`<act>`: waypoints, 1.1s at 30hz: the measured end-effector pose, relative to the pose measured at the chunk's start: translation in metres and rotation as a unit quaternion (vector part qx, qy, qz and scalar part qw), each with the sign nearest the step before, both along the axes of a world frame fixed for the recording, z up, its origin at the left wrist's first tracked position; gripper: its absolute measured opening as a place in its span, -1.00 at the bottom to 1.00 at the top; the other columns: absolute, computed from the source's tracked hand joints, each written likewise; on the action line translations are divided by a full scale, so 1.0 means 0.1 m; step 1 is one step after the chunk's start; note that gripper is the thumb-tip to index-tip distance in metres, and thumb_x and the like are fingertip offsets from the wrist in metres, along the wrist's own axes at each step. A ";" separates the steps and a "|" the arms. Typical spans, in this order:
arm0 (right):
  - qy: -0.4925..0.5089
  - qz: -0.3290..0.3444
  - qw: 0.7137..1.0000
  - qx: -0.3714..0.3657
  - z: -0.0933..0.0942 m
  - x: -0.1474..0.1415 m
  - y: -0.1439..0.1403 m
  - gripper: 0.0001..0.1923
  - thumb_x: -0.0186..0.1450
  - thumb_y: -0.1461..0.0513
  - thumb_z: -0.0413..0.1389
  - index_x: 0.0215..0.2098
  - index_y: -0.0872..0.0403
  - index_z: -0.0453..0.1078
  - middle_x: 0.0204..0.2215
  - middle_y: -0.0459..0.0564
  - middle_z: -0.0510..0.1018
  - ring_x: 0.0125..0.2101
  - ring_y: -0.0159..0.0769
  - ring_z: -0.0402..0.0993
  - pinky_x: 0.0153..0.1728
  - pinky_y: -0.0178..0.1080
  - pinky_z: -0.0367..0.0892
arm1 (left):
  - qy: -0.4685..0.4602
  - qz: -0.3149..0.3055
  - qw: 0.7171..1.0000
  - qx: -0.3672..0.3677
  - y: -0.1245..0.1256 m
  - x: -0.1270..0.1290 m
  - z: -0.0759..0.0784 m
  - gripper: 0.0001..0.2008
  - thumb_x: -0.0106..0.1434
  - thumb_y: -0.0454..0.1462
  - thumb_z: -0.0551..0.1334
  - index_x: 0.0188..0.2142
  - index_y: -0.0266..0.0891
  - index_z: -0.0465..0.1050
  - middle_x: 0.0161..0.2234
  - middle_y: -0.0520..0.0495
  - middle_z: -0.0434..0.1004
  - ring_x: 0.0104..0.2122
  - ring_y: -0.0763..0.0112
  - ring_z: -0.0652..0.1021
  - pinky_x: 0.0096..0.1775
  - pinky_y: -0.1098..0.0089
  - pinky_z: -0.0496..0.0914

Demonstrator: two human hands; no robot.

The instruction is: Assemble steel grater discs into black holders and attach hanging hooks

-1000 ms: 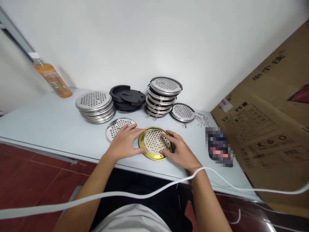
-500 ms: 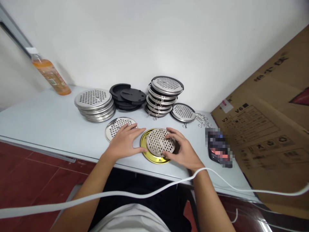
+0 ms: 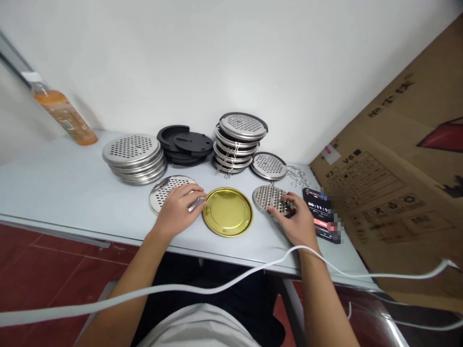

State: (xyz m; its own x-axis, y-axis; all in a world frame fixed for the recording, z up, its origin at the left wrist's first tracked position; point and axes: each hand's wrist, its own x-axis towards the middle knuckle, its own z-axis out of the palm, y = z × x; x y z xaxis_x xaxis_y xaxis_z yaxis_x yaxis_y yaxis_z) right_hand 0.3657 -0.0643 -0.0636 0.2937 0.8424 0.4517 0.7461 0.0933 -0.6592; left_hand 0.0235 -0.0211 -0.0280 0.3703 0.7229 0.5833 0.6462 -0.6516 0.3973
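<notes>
A gold round dish [image 3: 227, 211] lies bare on the white table [image 3: 72, 193], between my two hands. My right hand [image 3: 294, 219] grips a small perforated steel disc [image 3: 269, 197] and holds it down on the table to the right of the dish. My left hand [image 3: 179, 207] rests flat on another perforated steel disc [image 3: 162, 190] to the left of the dish, its thumb near the gold rim.
Behind stand a stack of perforated steel lids [image 3: 133, 156], black plastic discs [image 3: 186, 144], a stack of clipped assemblies [image 3: 238, 142] and one single assembly [image 3: 268, 165]. Loose wire clips [image 3: 298, 174] lie beside a phone [image 3: 320, 209]. An orange bottle [image 3: 60, 110] is far left, a cardboard box [image 3: 398, 183] right.
My right hand lifted the perforated disc off the gold dish and carried it right, onto the table. The dish now lies bare. My left hand shifted slightly left onto the other disc.
</notes>
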 end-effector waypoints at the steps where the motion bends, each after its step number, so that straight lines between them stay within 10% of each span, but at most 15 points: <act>1: -0.023 0.008 1.000 0.000 -0.01 -0.02 0.00 -0.43 0.10 -0.06 0.31 -0.08 0.15 0.45 0.05 0.31 0.50 0.09 0.12 0.43 0.15 0.15 0.29 | -0.033 0.001 0.999 0.015 -0.01 -0.02 0.03 -0.88 0.35 -0.27 0.24 -0.19 -0.19 0.58 -0.12 -0.10 0.61 -0.06 0.26 0.58 0.04 0.21 0.43; 6: -0.061 0.039 0.997 -0.007 -0.01 -0.04 -0.02 -0.34 0.10 -0.08 0.32 0.05 0.11 0.42 0.00 0.23 0.55 0.06 0.12 0.43 0.14 0.18 0.28 | -0.009 0.070 0.997 0.006 -0.05 -0.33 0.14 -0.81 0.33 -0.20 0.27 -0.11 -0.18 0.57 -0.06 -0.11 0.59 -0.01 0.20 0.56 0.09 0.17 0.40; 14: 0.071 0.019 0.997 0.023 0.01 -0.02 0.01 -0.73 0.21 0.08 0.25 -0.21 0.09 0.51 -0.15 0.12 0.61 -0.07 -0.05 0.54 0.05 0.02 0.37 | 0.160 0.105 0.978 -0.080 0.01 -0.73 -0.08 -0.46 0.26 0.04 0.29 0.16 -0.11 0.45 0.25 -0.17 0.37 0.28 -0.09 0.32 0.24 -0.09 0.21; 19: 0.071 0.021 0.997 0.024 0.02 -0.04 0.00 -0.77 0.22 0.10 0.23 -0.25 0.08 0.54 -0.16 0.12 0.61 -0.08 -0.07 0.53 0.03 0.01 0.37 | 0.064 0.080 0.995 -0.004 -0.16 -0.41 0.06 -0.77 0.35 -0.14 0.24 -0.08 -0.15 0.56 0.07 -0.14 0.52 0.17 0.06 0.43 0.21 0.00 0.23; 25: 0.071 0.016 0.997 0.019 0.03 -0.04 0.00 -0.79 0.23 0.10 0.22 -0.29 0.07 0.56 -0.13 0.13 0.59 -0.06 -0.05 0.52 0.01 0.00 0.37 | 0.099 -0.112 0.987 -0.061 -0.45 0.24 0.14 -0.75 0.30 -0.14 0.31 -0.05 -0.13 0.54 0.02 -0.09 0.53 0.08 0.18 0.47 0.13 0.12 0.26; 33: -0.028 0.034 0.999 0.006 -0.04 -0.02 0.04 -0.65 0.19 0.07 0.24 -0.11 0.08 0.51 -0.06 0.18 0.53 -0.01 0.01 0.47 0.11 0.09 0.31 | 0.114 -0.131 0.981 -0.089 -0.48 0.29 0.02 -0.86 0.36 -0.22 0.27 -0.11 -0.13 0.53 -0.04 -0.04 0.57 0.03 0.28 0.51 0.18 0.10 0.17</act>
State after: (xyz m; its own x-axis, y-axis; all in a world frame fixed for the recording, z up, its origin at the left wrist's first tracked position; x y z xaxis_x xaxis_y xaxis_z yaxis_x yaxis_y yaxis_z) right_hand 0.3634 -0.0600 -0.0671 0.2098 0.8539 0.4762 0.7740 0.1526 -0.6146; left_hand 0.0521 -0.0693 -0.0263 0.6631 0.6686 0.3365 0.5511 -0.7404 0.3850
